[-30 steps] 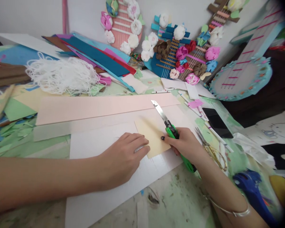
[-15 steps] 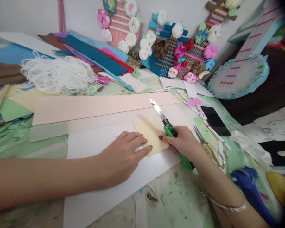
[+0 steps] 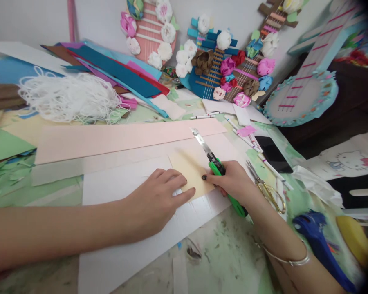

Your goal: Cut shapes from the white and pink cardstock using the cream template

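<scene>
My left hand (image 3: 159, 200) lies flat on a white board (image 3: 125, 253), its fingertips pressing the near-left corner of a small cream paper piece (image 3: 190, 169). My right hand (image 3: 236, 181) grips a green utility knife (image 3: 216, 165) with its long blade out, pointing up and away over the cream piece's right edge. The thumb of that hand rests on the cream paper. A long pale pink strip (image 3: 122, 136) lies just beyond the cream piece.
Gold-handled scissors (image 3: 266, 188), a black phone (image 3: 272, 153) and pens lie to the right. A blue glue gun (image 3: 315, 237) sits at the near right. A white string tangle (image 3: 67, 96), coloured paper sheets (image 3: 122, 71) and flower-decorated paper guitars (image 3: 214, 69) fill the back.
Both hands, the knife and the cream piece keep their places relative to each other. The whole view has drifted slightly left as the head turned.
</scene>
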A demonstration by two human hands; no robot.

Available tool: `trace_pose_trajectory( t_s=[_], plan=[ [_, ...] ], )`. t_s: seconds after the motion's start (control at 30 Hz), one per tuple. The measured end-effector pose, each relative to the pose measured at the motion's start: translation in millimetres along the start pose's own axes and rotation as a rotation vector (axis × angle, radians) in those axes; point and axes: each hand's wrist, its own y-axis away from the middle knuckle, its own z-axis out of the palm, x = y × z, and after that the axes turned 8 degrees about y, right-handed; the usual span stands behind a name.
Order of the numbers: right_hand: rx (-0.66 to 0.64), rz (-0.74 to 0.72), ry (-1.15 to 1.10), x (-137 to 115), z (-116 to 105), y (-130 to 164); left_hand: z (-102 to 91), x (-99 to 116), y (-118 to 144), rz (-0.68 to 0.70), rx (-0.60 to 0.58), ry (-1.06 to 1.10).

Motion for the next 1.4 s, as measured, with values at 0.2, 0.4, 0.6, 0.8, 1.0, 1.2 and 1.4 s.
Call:
trace_pose_trajectory(
  t_s=[0.2, 0.4, 0.6, 0.8, 1.0, 1.2, 1.4],
  plan=[
    [0.003, -0.007, -0.007, 1, 0, 2, -10.4, -3, -6, -0.011, -0.168, 0.048],
    [0.002, -0.034, -0.019, 4, 1, 0, -14.0, -7, -11, 0.004, -0.212, 0.063],
    [0.004, -0.048, -0.026, 4, 0, 0, -14.9, -9, -14, 0.011, -0.208, 0.016],
    [0.008, -0.031, 0.028, -3, -1, 4, -15.3, -10, -18, 0.003, -0.184, 0.018],
    [0.027, -0.066, 0.048, -5, 0, 6, -10.1, -17, -19, -0.014, -0.261, 0.119],
    [-0.028, -0.051, -0.259, -4, 2, 8, -10.1, -19, -22, -0.037, -0.269, 0.136],
    [-0.082, -0.092, -0.452, -8, -2, 9, -7.3, -19, -20, -0.019, -0.220, 0.151]
  ],
)
